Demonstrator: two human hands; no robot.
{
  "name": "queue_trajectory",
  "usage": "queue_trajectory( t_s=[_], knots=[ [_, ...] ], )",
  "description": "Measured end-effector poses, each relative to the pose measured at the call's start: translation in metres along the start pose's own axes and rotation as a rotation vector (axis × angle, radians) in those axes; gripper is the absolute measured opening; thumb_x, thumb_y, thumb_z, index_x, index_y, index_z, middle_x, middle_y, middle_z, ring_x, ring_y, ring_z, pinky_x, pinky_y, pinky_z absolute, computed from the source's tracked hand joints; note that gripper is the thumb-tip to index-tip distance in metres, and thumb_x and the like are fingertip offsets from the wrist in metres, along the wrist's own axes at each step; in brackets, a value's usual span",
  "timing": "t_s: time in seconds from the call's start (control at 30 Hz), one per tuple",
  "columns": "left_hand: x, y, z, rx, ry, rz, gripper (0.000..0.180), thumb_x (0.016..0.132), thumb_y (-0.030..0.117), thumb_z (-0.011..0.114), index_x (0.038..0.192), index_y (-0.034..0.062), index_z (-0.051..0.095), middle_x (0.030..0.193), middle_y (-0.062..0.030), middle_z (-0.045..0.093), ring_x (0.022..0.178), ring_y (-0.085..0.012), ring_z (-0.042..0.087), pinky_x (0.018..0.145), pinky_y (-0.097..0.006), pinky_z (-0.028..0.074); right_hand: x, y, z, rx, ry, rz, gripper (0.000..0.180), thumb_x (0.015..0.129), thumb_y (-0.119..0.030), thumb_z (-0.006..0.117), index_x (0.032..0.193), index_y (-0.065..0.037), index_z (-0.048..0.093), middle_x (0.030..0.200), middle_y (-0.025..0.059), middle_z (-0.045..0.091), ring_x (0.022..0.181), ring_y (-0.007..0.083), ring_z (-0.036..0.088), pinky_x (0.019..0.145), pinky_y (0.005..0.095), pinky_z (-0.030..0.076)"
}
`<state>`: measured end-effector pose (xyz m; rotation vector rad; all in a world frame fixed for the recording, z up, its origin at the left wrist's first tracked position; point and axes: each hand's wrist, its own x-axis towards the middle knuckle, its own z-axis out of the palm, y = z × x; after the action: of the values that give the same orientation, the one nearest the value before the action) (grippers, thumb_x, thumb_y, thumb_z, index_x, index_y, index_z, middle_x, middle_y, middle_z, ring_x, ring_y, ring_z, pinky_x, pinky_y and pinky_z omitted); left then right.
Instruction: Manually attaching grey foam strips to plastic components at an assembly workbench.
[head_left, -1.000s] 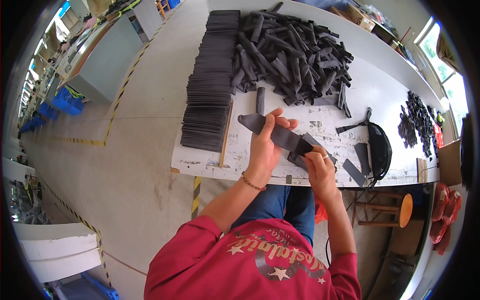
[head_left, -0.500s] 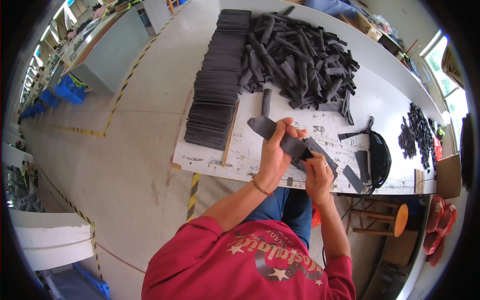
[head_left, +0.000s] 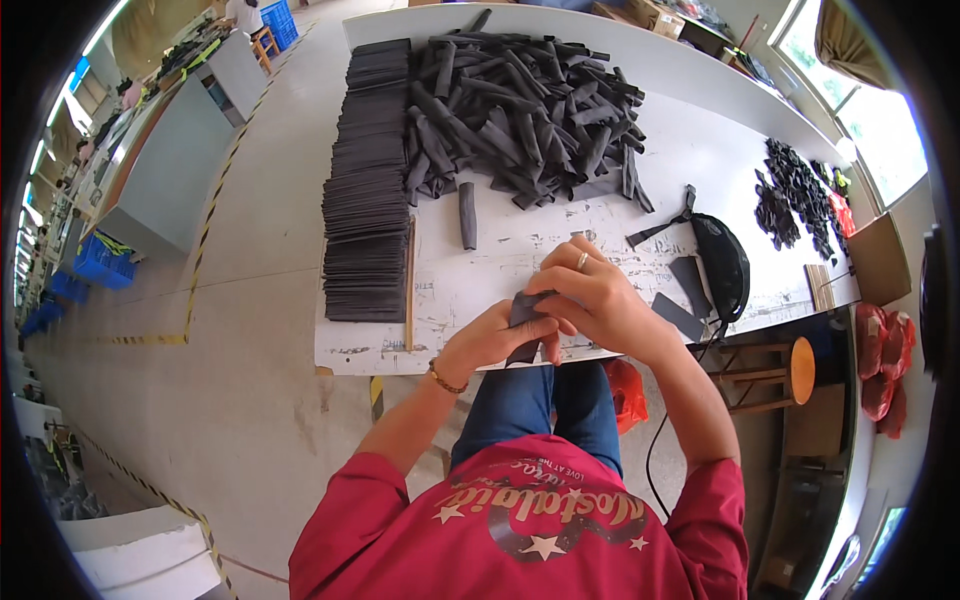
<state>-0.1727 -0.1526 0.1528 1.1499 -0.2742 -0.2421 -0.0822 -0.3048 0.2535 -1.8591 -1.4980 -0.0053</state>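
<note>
A dark grey fabric piece (head_left: 523, 349) is held between my hands above the near table edge; its shape is partly hidden by fingers. My left hand (head_left: 497, 338) is closed on it, thumb across the cloth. From the right, my right hand (head_left: 590, 287) pinches its upper end with curled fingers. Beyond them a single rolled fabric piece (head_left: 467, 215) lies on the white table (head_left: 480, 285). A long row of flat, stacked dark pieces (head_left: 366, 200) runs along the left side, beside a thin wooden strip (head_left: 410, 285). A heap of rolled dark pieces (head_left: 525, 115) covers the far middle.
To the right lie a black pouch-like bag with a strap (head_left: 722, 265) and flat dark pieces (head_left: 678, 317). Small black items (head_left: 800, 200) are heaped at the far right. Below the table's right end stands a wooden stool (head_left: 800, 370), with a red bag (head_left: 626, 395) near my legs.
My view has shifted right, so the table appears further left. My hands have come closer together, and the long flat fabric piece now looks compact and folded or rolled between them.
</note>
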Motion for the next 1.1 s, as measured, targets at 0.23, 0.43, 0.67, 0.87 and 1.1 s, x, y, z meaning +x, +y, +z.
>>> queue_trajectory(
  t_s=[0.23,0.43,0.67,0.87,1.1],
  knots=[
    [-0.020,-0.005,-0.021,0.251,-0.070,-0.228,0.031,0.099,0.025,0.050,0.106,-0.0002,0.066,0.073,-0.0035,0.066,0.072,-0.0096,0.061,0.070,-0.023,0.043,-0.007,-0.003,-0.034,-0.332,-0.202,-0.186,0.014,0.072,-0.008,0.071,0.078,-0.004,0.059,0.081,0.0063,0.056,0.078,0.0256,0.056,0.070,0.0360,0.047],
    [-0.021,-0.002,-0.016,0.214,-0.060,-0.232,0.030,0.098,0.026,0.052,0.103,0.0014,0.068,0.071,-0.0029,0.067,0.071,-0.0067,0.058,0.067,-0.023,0.042,-0.013,0.005,-0.024,-0.025,-0.189,0.166,0.032,0.081,-0.006,0.069,0.112,-0.006,0.064,0.095,0.0107,0.065,0.084,0.0245,0.063,0.074,0.0345,0.051],
    [-0.027,-0.007,-0.021,0.304,-0.074,-0.250,0.029,0.098,0.027,0.053,0.105,0.0034,0.068,0.070,-0.0001,0.067,0.062,-0.0045,0.052,0.060,-0.021,0.039,-0.028,0.028,-0.008,0.118,0.141,0.391,0.009,0.078,0.004,0.061,0.087,0.001,0.061,0.079,0.0060,0.061,0.071,0.0118,0.058,0.067,0.0266,0.048],
    [-0.030,-0.013,-0.019,0.208,-0.056,-0.245,0.028,0.097,0.026,0.053,0.105,0.0040,0.068,0.070,-0.0001,0.067,0.061,-0.0033,0.051,0.056,-0.020,0.037,-0.030,0.004,0.004,0.225,-0.108,0.155,0.013,0.077,0.003,0.065,0.089,-0.001,0.061,0.093,0.0089,0.058,0.086,0.0216,0.058,0.077,0.0301,0.047],
    [-0.032,-0.021,-0.022,0.237,-0.152,-0.351,0.027,0.098,0.023,0.052,0.101,0.0005,0.067,0.074,-0.0043,0.067,0.072,-0.0108,0.064,0.068,-0.024,0.045,-0.028,0.023,0.002,-0.353,-0.381,-0.108,0.017,0.080,-0.019,0.068,0.082,-0.006,0.056,0.088,0.0068,0.057,0.089,0.0250,0.056,0.077,0.0380,0.047]
  ],
)
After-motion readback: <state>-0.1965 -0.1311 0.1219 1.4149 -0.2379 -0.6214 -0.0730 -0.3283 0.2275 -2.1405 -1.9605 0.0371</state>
